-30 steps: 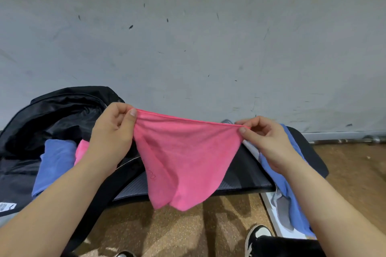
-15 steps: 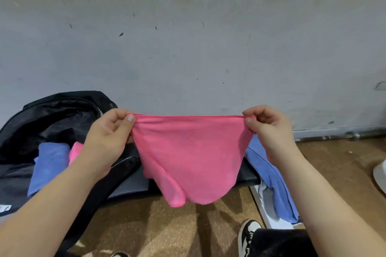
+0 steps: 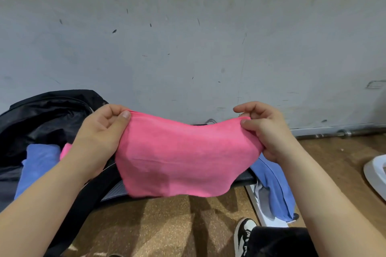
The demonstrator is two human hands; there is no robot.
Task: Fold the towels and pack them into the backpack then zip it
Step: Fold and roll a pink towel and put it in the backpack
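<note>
I hold a pink towel [image 3: 179,156] up in the air between both hands, its top edge sagging in the middle. My left hand [image 3: 100,137] pinches its left corner and my right hand [image 3: 265,131] pinches its right corner. At the left lies the open black backpack [image 3: 41,115], with a folded blue towel [image 3: 35,165] and a bit of another pink towel [image 3: 65,150] inside it. A loose blue towel [image 3: 273,190] hangs off the right end of the dark bench [image 3: 244,176] behind the pink one.
A grey wall [image 3: 188,37] stands close behind the bench. The floor [image 3: 163,221] is brown cork. My shoe [image 3: 243,233] and a dark trouser leg show at the bottom. A white object [image 3: 376,173] sits at the right edge.
The towel's lower part has come up, so it hangs shorter and doubled. Its top edge, taut half a second ago, now sags. Both hands have risen slightly.
</note>
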